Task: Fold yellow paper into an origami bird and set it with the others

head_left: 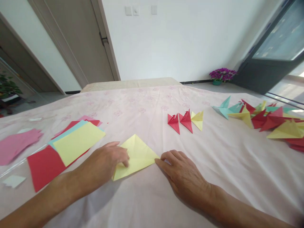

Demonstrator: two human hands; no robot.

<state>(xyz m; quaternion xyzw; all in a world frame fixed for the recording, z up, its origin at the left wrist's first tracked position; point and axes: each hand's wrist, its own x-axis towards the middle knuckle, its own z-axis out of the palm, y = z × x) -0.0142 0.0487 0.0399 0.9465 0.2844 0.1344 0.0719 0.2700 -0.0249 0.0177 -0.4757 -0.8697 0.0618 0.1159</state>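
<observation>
A yellow paper [136, 156], folded into a triangle-like shape, lies on the pink floral tablecloth [213, 177] in front of me. My left hand [104, 164] rests flat on its left part, fingertips pressing the sheet down. My right hand [182, 177] lies on the cloth with a fingertip touching the paper's right corner. Both hands have fingers stretched out and grip nothing.
A stack of yellow, blue and red sheets [68, 145] lies to the left, pink sheets [16, 144] farther left. Three folded shapes, two red and one yellow [186, 122], sit beyond the paper. A pile of several folded shapes [266, 120] fills the right side.
</observation>
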